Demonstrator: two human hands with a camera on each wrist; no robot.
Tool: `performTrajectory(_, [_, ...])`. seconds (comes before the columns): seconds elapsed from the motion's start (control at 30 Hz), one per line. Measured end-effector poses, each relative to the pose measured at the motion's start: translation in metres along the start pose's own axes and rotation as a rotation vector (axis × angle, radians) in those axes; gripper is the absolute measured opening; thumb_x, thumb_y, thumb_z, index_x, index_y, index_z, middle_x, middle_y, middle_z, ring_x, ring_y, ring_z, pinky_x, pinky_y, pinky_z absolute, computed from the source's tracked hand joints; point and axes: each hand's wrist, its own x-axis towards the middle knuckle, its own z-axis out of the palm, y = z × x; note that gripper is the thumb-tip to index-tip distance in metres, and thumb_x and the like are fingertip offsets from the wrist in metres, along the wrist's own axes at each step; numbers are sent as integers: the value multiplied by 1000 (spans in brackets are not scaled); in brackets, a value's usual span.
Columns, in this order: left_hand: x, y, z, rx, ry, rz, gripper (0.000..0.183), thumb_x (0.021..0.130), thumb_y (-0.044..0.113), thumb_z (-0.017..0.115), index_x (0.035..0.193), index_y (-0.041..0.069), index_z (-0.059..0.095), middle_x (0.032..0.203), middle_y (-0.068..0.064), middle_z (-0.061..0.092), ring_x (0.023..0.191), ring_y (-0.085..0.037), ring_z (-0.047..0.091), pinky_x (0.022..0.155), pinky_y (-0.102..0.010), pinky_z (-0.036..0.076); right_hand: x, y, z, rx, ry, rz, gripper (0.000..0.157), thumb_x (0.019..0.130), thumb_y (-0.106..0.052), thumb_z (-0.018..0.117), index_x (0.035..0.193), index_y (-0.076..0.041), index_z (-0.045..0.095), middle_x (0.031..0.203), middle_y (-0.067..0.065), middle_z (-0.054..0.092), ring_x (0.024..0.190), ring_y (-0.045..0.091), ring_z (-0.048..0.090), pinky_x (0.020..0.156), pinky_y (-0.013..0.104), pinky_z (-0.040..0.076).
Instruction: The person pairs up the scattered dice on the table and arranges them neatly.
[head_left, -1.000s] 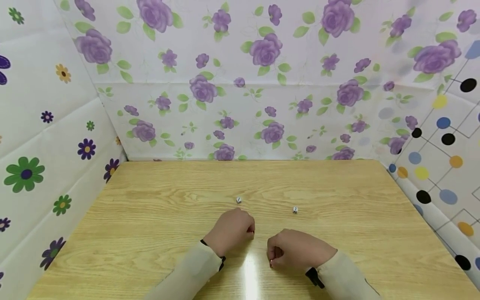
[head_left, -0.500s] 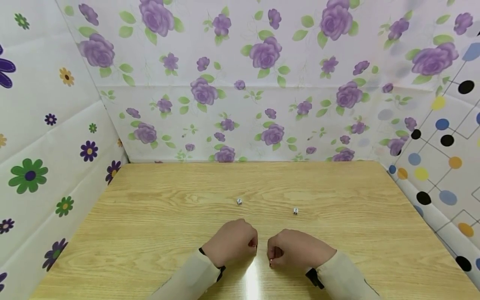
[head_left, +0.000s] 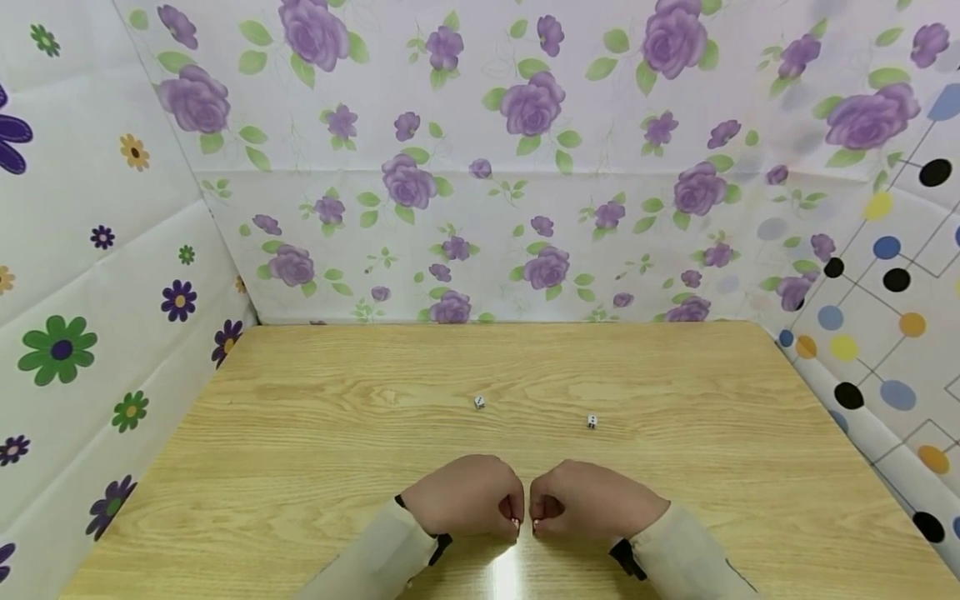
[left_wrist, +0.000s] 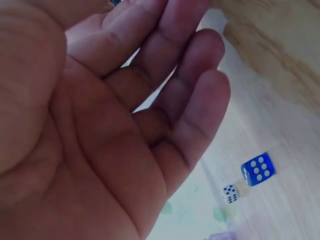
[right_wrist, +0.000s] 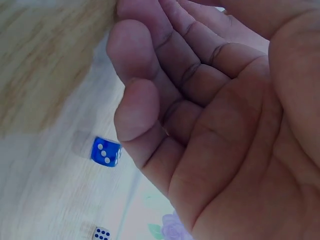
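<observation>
- Pale sleeves [head_left: 375, 550] with dark wristbands [head_left: 627, 557] reach over the near part of the wooden table [head_left: 300, 417].
- Over the table's near middle, the left hand [head_left: 468, 500] pinches a tiny reddish object [head_left: 516, 525] between thumb and finger; it is too small to identify.
- The right hand [head_left: 596, 502], just beside it but apart, pinches a similar reddish speck [head_left: 536, 526] above the table's near middle.
- On the table, the left wrist view shows a blue die [left_wrist: 258, 169], six white pips facing up; the right wrist view shows another blue die [right_wrist: 105, 151], three pips visible.
- Farther along the table, around its middle, sit two white dice [head_left: 479, 402], well apart.
- Past the table's far edge hangs purple-flowered cloth [head_left: 465, 200].
</observation>
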Motion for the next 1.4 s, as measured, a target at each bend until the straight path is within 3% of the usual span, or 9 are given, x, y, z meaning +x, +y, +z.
performTrajectory(0.17, [-2,0,-3,-5,-19,12,15,79,16,87,81,26,76,75,24,61,71,8,57,70,-13,47,-1,0,-2,6,18,-31,14,91,-15,79,86,-25,71,80,-24,62,71,-6,56,69,18,50])
performTrajectory(0.43, [-4,0,-10,2,-13,-8,12,84,24,86,79,27,75,75,24,63,71,8,58,67,-15,48,-4,-1,-6,25,10,-5,19,91,-9,75,86,-27,71,81,-24,63,70,-5,56,69,19,50])
performTrajectory(1.4, [-5,-1,-5,-15,-73,7,14,85,29,85,76,28,75,70,26,62,66,8,58,64,-13,48,-2,-6,1,48,-53,-30,10,91,-15,79,87,-22,73,73,-22,60,63,-6,53,60,16,48])
